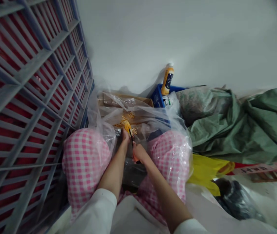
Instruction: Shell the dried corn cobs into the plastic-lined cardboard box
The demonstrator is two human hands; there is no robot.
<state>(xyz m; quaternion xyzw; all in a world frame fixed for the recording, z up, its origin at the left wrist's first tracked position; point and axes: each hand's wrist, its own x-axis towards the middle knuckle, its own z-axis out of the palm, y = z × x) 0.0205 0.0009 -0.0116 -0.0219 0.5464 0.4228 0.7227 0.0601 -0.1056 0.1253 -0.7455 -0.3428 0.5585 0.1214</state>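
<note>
Between my knees, my left hand (125,136) is closed round a yellow corn cob (127,126). My right hand (139,152) grips what looks like a screwdriver (131,136), with a thin dark shaft and an orange and black handle. The shaft's end lies against the cob or just beside it; I cannot tell which. Loose corn kernels (124,121) lie beyond my hands on a clear plastic sheet (143,113), which spreads over both knees. The fingers of my left hand are partly hidden by the hand itself.
A tall slatted crate (40,61) with red contents stands close on the left. A cardboard box (128,98) is at the wall. Right of it, a juice bottle (168,79) stands at a blue crate (157,97). Green cloth (236,126) and a yellow bag (205,169) lie right.
</note>
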